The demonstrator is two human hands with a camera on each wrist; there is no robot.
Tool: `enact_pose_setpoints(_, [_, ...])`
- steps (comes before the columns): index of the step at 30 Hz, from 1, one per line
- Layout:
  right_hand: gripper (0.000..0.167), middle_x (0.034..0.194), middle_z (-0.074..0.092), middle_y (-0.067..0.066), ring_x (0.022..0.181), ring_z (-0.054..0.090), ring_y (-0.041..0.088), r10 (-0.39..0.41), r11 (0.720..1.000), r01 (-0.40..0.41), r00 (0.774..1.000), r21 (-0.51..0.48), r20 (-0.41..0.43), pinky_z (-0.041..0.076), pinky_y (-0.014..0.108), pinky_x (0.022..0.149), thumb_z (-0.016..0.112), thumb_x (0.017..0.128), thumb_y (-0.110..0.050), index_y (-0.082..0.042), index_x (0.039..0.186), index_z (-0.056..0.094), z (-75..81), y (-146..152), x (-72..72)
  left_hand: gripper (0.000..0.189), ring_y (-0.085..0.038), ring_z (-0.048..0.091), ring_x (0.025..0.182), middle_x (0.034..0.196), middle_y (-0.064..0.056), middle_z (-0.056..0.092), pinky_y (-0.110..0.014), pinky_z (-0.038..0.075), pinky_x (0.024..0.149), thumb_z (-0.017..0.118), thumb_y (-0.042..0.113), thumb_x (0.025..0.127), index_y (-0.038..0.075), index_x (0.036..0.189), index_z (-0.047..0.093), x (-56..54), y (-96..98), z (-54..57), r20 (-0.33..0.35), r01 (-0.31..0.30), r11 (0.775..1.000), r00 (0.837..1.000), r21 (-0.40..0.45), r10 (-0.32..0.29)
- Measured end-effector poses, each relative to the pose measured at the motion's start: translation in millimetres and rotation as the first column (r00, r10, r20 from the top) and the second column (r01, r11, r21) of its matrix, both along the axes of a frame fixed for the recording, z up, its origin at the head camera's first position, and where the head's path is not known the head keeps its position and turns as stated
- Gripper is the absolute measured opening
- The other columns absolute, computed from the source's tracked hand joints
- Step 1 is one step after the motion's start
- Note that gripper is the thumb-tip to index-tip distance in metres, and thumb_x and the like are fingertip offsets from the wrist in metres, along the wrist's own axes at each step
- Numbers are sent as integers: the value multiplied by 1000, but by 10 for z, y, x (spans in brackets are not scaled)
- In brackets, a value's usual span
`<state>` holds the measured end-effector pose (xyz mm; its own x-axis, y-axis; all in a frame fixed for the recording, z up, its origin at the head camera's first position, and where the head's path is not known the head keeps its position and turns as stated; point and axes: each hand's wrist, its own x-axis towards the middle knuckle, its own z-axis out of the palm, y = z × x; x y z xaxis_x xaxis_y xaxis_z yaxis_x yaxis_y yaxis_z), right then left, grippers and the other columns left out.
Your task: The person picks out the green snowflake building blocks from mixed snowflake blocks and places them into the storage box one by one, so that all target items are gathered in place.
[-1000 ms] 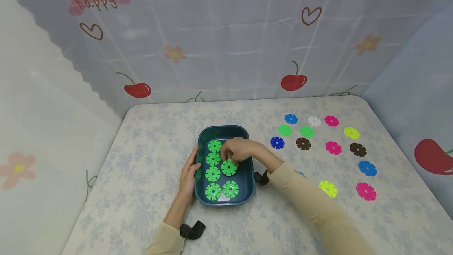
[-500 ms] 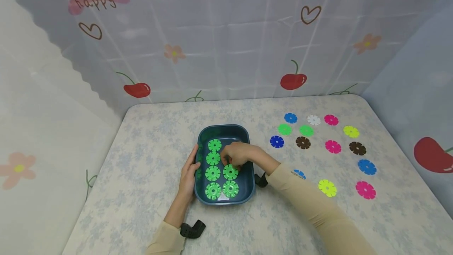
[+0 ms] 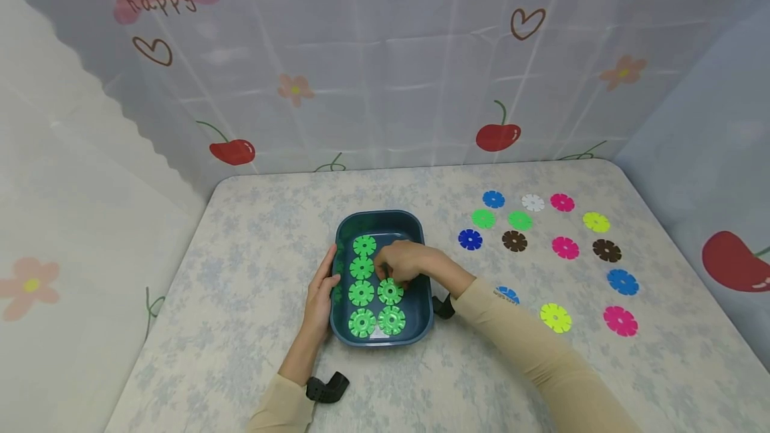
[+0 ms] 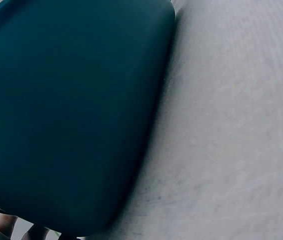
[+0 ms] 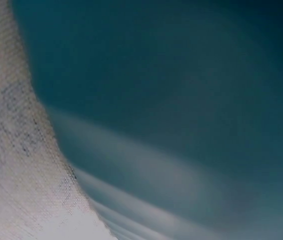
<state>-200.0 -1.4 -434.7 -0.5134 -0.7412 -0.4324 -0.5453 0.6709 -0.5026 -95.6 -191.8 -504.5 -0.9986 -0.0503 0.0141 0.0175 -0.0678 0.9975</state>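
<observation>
Six green notched plastic discs point(image 3: 361, 267) are laid in the dark teal tray point(image 3: 417, 323), on the table point(image 3: 252, 252). Tray side is touched by the left hand point(image 3: 319, 296), fingers straight. Middle right-column disc is met by curled fingers of the right hand point(image 3: 404, 258); whether it is pinched can't be told. Placing seems in hand; a clean release, disc undisturbed, is probably called for.

- One tray point(image 3: 379, 221) showed six green discs point(image 3: 362, 331).
- One table point(image 3: 271, 232) bore two more, plus:
- three pink discs point(image 3: 616, 318), three light blue discs point(image 3: 618, 279);
- two yellow discs point(image 3: 551, 316), two brown discs point(image 3: 510, 239);
- one white disc point(image 3: 529, 202), one dark blue disc point(image 3: 466, 239).
- Two hands point(image 3: 402, 260) were there.
</observation>
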Motion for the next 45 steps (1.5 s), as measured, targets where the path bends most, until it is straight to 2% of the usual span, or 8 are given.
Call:
enact_pose_setpoints(11, [31, 69, 60, -3, 56, 56, 13, 10, 1000, -11, 998, -4, -59, 43, 24, 54, 59, 80, 12, -16, 87, 71, -24, 0, 10, 58, -14, 9, 152, 164, 0, 17, -41, 10, 123, 32, 5, 101, 18, 157, 25, 2, 3, 0, 4, -1, 1000, 1000, 0, 1])
enact_pose_setpoints(21, [29, 68, 61, -2, 54, 58, 12, -8, 1000, 9, 998, 3, -60, 43, 25, 52, 60, 80, 12, -15, 86, 70, -19, 3, 13, 58, -15, 9, 152, 164, -1, 18, -3, 21, 107, 32, 5, 101, 18, 157, 26, -7, 7, 7, -4, -6, 1000, 1000, -14, 6])
enact_pose_setpoints(28, [20, 70, 62, -2, 58, 57, 11, 15, 990, -18, 1000, -142, -20, 50, 30, 67, 62, 82, 9, -7, 92, 71, 41, 54, -23, 57, -13, 9, 152, 164, 3, 17, -27, 14, 121, 32, 7, 101, 22, 156, 26, -5, 0, 6, 25, -2, 1000, 1000, -22, 3])
enact_pose_setpoints(31, [14, 78, 66, 2, 64, 66, 17, 31, 957, -8, 997, -289, 75, 52, 28, 61, 65, 87, 2, -1, 101, 69, 114, 150, -59, 58, -15, 9, 152, 164, 2, 18, -41, 10, 123, 32, 6, 101, 21, 156, 27, -2, 1, 9, 29, -5, 1000, 1000, -21, 6])
enact_pose_setpoints(35, [19, 89, 66, 7, 75, 69, 26, 6, 891, 86, 980, -445, 201, 55, 33, 65, 64, 92, -4, -1, 111, 66, 202, 419, -139, 58, -15, 10, 152, 164, 4, 19, -44, 9, 123, 32, 7, 101, 22, 156, 27, 0, 7, 12, 37, -12, 1000, 999, -16, 13])
enact_pose_setpoints(40, [24, 95, 64, 13, 83, 68, 33, -201, 803, 295, 952, -518, 230, 55, 45, 72, 63, 93, -7, -1, 116, 64, 245, 1008, -295, 57, -13, 10, 152, 163, 6, 19, -43, 10, 123, 33, 8, 101, 23, 156, 28, -7, 3, 7, 41, -11, 1000, 999, -13, 11])
enact_pose_setpoints(42, [25, 96, 63, 14, 86, 68, 36, -344, 774, 391, 920, -499, 188, 54, 45, 72, 63, 93, -9, -2, 117, 64, 247, 1288, -369, 57, -12, 10, 152, 163, 6, 19, -43, 10, 123, 34, 8, 101, 23, 156, 28, -11, -4, 0, 41, -9, 1000, 999, -12, 9])
enact_pose_setpoints(45, [31, 103, 62, 17, 91, 65, 37, -532, 725, 524, 838, -447, 120, 54, 42, 73, 63, 93, -11, -2, 122, 61, 236, 1695, -474, 57, -12, 10, 152, 163, 7, 20, -43, 10, 123, 34, 8, 101, 23, 156, 28, -13, -14, -9, 39, -7, 1000, 999, -8, 8])
